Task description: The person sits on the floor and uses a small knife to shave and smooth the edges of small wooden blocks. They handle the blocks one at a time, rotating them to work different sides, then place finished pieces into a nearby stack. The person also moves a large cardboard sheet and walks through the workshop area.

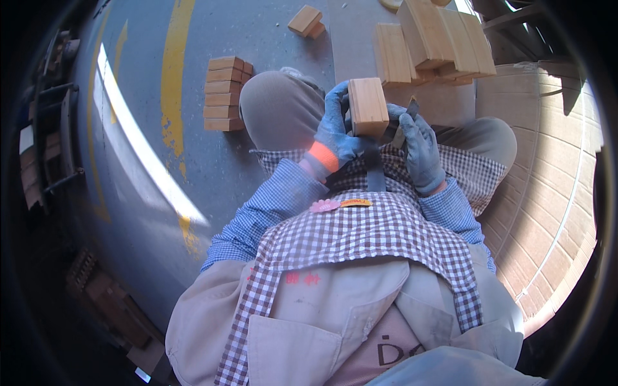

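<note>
My left hand (337, 128), in a blue-grey glove with an orange cuff, grips a pale wooden block (369, 106) by its left side, above my lap. The block has a smooth face and slightly rounded edges. Just right of it, my gloved right hand (421, 151) is closed around a thin, flat, dark strip-like tool (411, 110) whose slanted tip points up and away. A small gap shows between tool and block. Part of the tool is covered by my fingers, so its exact kind is unclear.
Wooden blocks are stacked (223, 96) left of my knee. Larger wooden pieces (425, 38) stand at the far right. Two small blocks (306, 22) lie on the blue-grey floor (267, 38) ahead. Cardboard (541, 161) rises along my right side.
</note>
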The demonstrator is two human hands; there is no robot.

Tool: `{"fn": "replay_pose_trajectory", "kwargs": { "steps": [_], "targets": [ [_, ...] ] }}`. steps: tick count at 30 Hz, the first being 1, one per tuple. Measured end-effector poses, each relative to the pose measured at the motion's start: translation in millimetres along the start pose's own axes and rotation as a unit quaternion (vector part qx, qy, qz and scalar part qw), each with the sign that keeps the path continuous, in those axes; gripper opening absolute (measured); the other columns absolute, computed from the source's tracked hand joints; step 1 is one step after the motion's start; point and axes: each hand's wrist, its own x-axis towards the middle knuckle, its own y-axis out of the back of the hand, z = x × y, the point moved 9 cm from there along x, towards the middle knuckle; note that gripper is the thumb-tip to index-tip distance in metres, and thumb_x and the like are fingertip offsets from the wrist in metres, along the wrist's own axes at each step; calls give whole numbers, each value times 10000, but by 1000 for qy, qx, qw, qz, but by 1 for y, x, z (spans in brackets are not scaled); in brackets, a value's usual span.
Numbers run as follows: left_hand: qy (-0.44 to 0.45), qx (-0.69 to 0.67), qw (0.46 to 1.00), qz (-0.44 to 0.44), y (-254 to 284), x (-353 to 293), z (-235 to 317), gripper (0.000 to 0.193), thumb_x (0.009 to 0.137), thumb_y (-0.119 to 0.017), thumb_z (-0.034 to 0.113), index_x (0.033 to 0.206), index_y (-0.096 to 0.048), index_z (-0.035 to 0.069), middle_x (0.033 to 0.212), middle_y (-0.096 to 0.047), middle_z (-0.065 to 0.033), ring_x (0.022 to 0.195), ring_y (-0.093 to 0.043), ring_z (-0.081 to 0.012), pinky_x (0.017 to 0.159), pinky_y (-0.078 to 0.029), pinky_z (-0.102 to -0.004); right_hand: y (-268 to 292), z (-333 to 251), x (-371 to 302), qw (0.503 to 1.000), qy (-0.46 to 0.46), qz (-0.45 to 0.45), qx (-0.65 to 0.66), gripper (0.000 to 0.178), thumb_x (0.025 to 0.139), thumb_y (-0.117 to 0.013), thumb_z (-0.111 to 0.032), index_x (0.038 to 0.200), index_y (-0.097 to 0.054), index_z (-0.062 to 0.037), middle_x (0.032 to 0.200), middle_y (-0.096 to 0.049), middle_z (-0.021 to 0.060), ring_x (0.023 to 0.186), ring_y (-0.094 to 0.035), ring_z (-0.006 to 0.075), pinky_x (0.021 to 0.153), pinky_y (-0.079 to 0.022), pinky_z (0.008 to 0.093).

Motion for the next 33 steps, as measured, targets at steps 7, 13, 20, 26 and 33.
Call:
{"fn": "replay_pose_trajectory", "kwargs": {
  "steps": [7, 13, 20, 26, 33],
  "targets": [
    [158, -148, 976, 22, 18, 34, 2, 994, 715, -880, 152, 1495, -274, 39, 1373, -476, -152, 1262, -527, -298, 1024, -503, -453, 8, -7, 6, 1000, -4, -1, 30, 433, 1072, -495, -311, 1296, -611, 41, 1161, -688, 117, 1080, -652, 196, 934, -542, 329],
    [132, -186, 973, 24, 52, 157, 27, 771, 861, -786, 276, 1449, -355, 25, 1328, -534, -139, 1172, -598, -292, 951, -545, -460, 47, 12, 3, 994, -47, 73, 59, 436, 1067, -508, -335, 1279, -619, 30, 1185, -678, 108, 1039, -655, 185, 899, -552, 325],
    [181, 64, 970, 149, 83, 316, -12, 680, 836, -816, 337, 1324, -484, -1, 1204, -614, -166, 1064, -652, -295, 861, -572, -465, 73, 28, 1, 983, -75, 143, 92, 443, 1063, -516, -339, 1257, -626, 44, 1138, -681, 108, 989, -653, 173, 858, -544, 307],
    [181, 335, 908, 177, 76, 325, -8, 792, 794, -822, 428, 1377, -473, 22, 1283, -596, -183, 1113, -620, -316, 933, -524, -466, 184, -75, 16, 949, 101, 297, 43, 453, 1060, -514, -343, 1265, -613, 48, 992, -667, 70, 872, -623, 126, 793, -525, 278],
    [-212, 820, 523, -93, -64, 328, 74, 834, 786, -767, 431, 1477, -412, 128, 1542, -407, -103, 1432, -361, -339, 1208, -164, -601, 280, -137, 91, 917, 190, 348, -42, 478, 1067, -503, -379, 1297, -596, 29, 994, -657, 45, 827, -599, 99, 759, -504, 231]
  ]
}}
